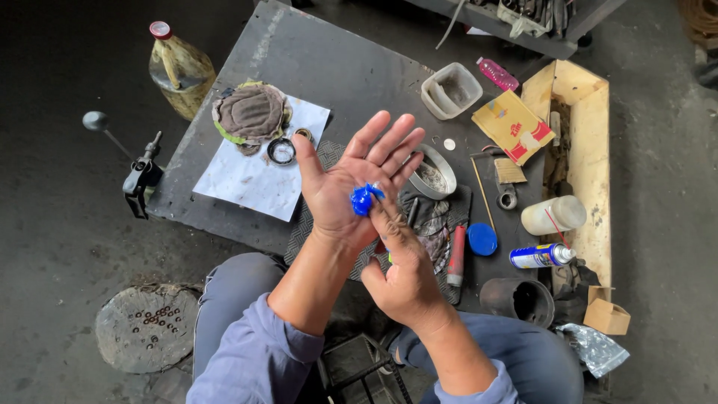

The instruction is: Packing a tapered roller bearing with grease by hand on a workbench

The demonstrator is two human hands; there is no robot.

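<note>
While L hand is lying palm-up, fingers spread, a blue grease blob is sitting on it. R hand fingertip is pressing into blob, other fingers curled, above dark board near edge.

A grimy repair workshop: stained dark concrete floor, a low black metal work slab, blue-and-white aerosol spray can, round steel bearing ring, oily yellowish plastic bottle.

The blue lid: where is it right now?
In the head view, the blue lid lies on the dark board right of the hands, between the red tube and the spray can.
</note>
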